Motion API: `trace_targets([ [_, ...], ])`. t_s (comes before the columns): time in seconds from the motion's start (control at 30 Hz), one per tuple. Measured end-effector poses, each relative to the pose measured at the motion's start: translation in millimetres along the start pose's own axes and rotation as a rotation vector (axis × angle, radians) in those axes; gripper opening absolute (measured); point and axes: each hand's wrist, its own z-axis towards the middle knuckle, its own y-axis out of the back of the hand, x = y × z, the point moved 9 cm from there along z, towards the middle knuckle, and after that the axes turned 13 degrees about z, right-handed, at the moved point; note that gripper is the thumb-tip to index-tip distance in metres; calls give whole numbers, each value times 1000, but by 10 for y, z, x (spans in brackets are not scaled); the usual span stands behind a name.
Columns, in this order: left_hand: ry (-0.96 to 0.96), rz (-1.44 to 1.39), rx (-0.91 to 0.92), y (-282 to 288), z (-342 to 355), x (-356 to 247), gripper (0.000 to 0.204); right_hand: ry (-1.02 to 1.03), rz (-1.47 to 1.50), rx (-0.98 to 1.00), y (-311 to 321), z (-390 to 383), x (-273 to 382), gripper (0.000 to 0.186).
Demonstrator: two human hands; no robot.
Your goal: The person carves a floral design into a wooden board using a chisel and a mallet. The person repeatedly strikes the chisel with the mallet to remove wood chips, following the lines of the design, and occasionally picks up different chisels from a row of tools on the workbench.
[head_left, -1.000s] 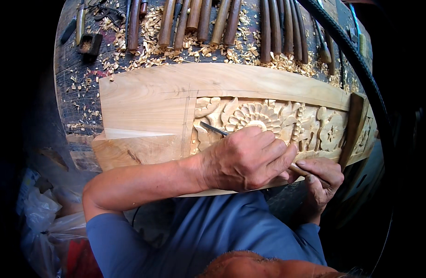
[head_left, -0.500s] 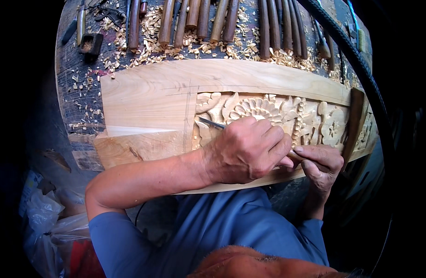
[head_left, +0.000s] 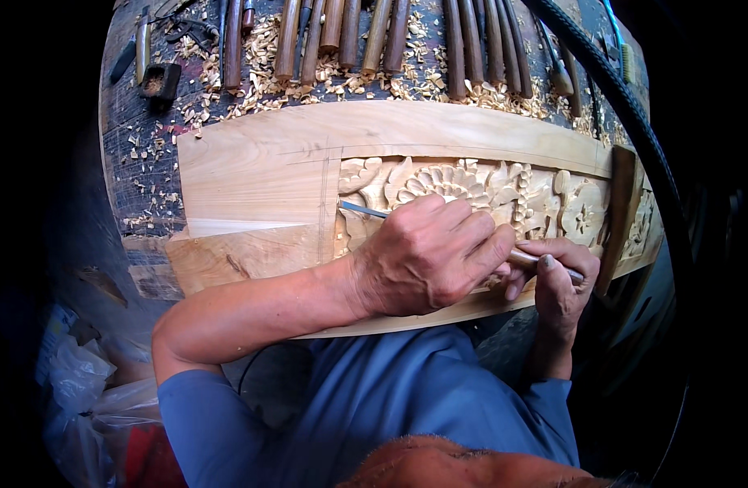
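Observation:
A wood-carving chisel [head_left: 520, 256] lies slantwise over a pale wooden board [head_left: 244, 183]. My left hand [head_left: 439, 256] is closed round its middle, hiding where the blade meets the handle. The thin metal blade [head_left: 364, 210] comes out to the left, its tip at the left border of the carved relief [head_left: 447, 180] of petals and leaves. My right hand [head_left: 565, 276] grips the brown handle near its butt end, with thumb and fingers on either side. Part of the carving is hidden under my hands.
Several wooden-handled tools [head_left: 374, 37] lie in a row along the far side of the bench, among wood shavings [head_left: 256, 61]. A dark wooden bar [head_left: 622, 215] crosses the board at right. A black cable [head_left: 618, 89] hangs at upper right. Plastic bags [head_left: 89, 390] lie at lower left.
The blade's tip has shifted slightly left and up to the relief's border. My right hand's hold on the handle has altered, and more of the handle's butt end now shows.

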Motion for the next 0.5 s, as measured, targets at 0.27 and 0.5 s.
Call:
trace_targets([
  [0.27,-94,18,-184,93,-49,-188,38,242,-136,102,27,-157,118,25],
  [0.5,-100,-104,-52,-7,-56,-169,49,306,-361,156,-181,-185,299,29],
])
